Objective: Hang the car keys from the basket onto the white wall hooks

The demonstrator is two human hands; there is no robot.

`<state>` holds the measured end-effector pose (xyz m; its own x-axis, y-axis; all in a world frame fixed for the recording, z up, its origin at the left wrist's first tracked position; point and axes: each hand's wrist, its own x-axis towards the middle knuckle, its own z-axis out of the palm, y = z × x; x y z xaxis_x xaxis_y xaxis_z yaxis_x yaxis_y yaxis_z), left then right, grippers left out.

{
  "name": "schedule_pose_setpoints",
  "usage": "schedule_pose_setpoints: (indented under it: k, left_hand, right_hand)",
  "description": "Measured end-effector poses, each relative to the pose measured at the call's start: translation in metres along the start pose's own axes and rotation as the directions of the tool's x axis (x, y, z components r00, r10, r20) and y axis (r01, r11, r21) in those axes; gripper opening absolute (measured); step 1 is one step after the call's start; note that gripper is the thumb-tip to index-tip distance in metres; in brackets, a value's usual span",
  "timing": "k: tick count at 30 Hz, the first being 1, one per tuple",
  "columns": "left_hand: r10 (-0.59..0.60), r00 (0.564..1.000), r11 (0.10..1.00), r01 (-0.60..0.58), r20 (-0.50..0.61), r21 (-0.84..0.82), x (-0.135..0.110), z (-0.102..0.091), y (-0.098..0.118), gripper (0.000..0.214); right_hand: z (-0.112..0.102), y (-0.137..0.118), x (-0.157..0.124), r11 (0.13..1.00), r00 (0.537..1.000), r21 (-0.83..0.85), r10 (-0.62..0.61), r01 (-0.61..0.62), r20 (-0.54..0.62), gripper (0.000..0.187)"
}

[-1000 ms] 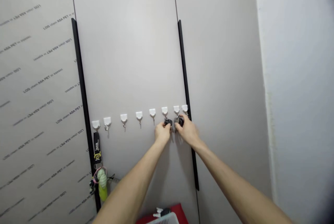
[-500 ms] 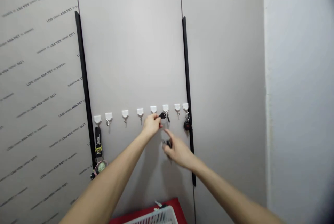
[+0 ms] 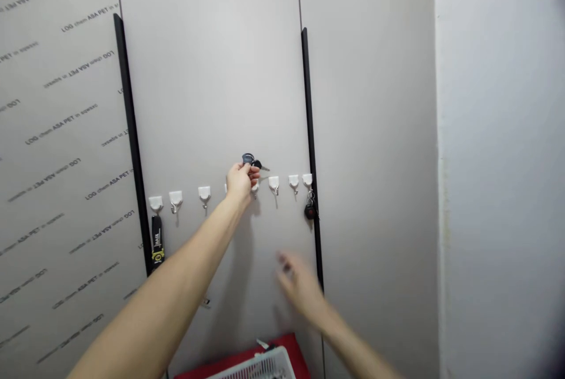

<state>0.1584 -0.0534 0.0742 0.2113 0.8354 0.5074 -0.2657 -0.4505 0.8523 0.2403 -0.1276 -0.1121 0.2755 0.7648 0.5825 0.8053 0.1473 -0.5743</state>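
My left hand (image 3: pixel 241 180) is closed on a set of keys (image 3: pixel 256 164) with black heads, held just above the row of white hooks. One key blade points right, and the rest is partly hidden by my fingers. Lower and to the right, my right hand (image 3: pixel 302 291) is smeared by motion; a small dark spot shows between its thumb and fingers, too blurred to identify. The nearest uncovered white hook (image 3: pixel 273 183) to the keys has nothing hanging on it. My left hand and wrist partly cover two other hooks.
A black strap keychain (image 3: pixel 157 240) hangs from the leftmost hook, partly behind my left forearm. At the right end hangs a dark round key fob (image 3: pixel 309 209). Black handles (image 3: pixel 309 102) run along the panel edges. Below, a white basket (image 3: pixel 282 358) rests on a red surface (image 3: pixel 301 355).
My left hand has risen up and left with the keys, off the hook area. My right hand has dropped lower and blurred. The view has shifted slightly.
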Motion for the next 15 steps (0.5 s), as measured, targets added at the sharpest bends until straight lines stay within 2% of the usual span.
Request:
schedule_pose_setpoints:
  k: [1,2,3,5,6,7,8,9,10,11,12,13,14,15]
  left_hand:
    - [0.021,0.998,1.000,-0.021,0.057,0.007,-0.012,-0.006,-0.005,0.010]
    - [0.027,0.986,0.998,-0.036,0.166,0.050,-0.027,-0.013,-0.014,0.008]
    - [0.006,0.959,0.989,-0.046,0.282,0.138,-0.046,-0.021,-0.028,0.007]
    - [-0.111,0.872,0.951,-0.046,0.477,0.305,-0.087,-0.044,-0.063,0.010]
    - [-0.175,0.840,0.917,-0.051,0.514,0.396,-0.106,-0.059,-0.081,0.012]
    - [-0.221,0.841,0.871,-0.058,0.494,0.488,-0.122,-0.075,-0.098,0.014]
    - [-0.251,0.859,0.825,-0.052,0.447,0.562,-0.133,-0.092,-0.111,0.014]
    - [-0.239,0.906,0.785,-0.033,0.350,0.619,-0.140,-0.110,-0.120,0.020]
    - [-0.142,0.968,0.755,-0.029,0.207,0.655,-0.140,-0.128,-0.123,0.027]
    - [-0.012,0.998,0.731,-0.039,0.070,0.682,-0.136,-0.145,-0.123,0.031]
    - [0.134,0.987,0.705,-0.033,-0.088,0.708,-0.128,-0.159,-0.119,0.036]
    - [0.258,0.941,0.684,-0.019,-0.218,0.730,-0.117,-0.172,-0.114,0.041]
    - [0.324,0.901,0.672,-0.004,-0.289,0.740,-0.104,-0.181,-0.109,0.045]
    - [0.341,0.880,0.673,0.018,-0.331,0.740,-0.092,-0.189,-0.105,0.047]
  right_hand:
    - [-0.018,0.001,0.019,0.999,0.979,-0.034,0.012,-0.019,-0.204,0.032]
    - [-0.037,0.002,0.037,0.995,0.930,-0.072,0.036,-0.067,-0.367,0.033]
    - [-0.053,0.002,0.054,0.987,0.888,-0.109,0.059,-0.121,-0.456,0.035]
    - [-0.077,0.003,0.081,0.956,0.885,-0.179,0.133,-0.233,-0.447,0.035]
    - [-0.084,0.003,0.089,0.937,0.892,-0.217,0.164,-0.275,-0.422,0.034]
    - [-0.088,0.003,0.095,0.918,0.897,-0.253,0.186,-0.304,-0.400,0.032]
    - [-0.089,0.002,0.098,0.903,0.900,-0.288,0.195,-0.320,-0.389,0.031]
    - [-0.088,0.002,0.099,0.890,0.902,-0.319,0.192,-0.326,-0.387,0.030]
    - [-0.087,0.001,0.099,0.878,0.904,-0.349,0.183,-0.327,-0.387,0.030]
    - [-0.084,0.000,0.098,0.868,0.906,-0.376,0.171,-0.324,-0.387,0.032]
    - [-0.082,-0.001,0.097,0.858,0.907,-0.401,0.157,-0.320,-0.390,0.033]
    - [-0.081,-0.001,0.096,0.852,0.910,-0.419,0.141,-0.313,-0.391,0.033]
    - [-0.080,-0.001,0.096,0.850,0.911,-0.428,0.131,-0.306,-0.392,0.031]
    - [-0.082,-0.001,0.098,0.853,0.909,-0.423,0.129,-0.305,-0.396,0.029]
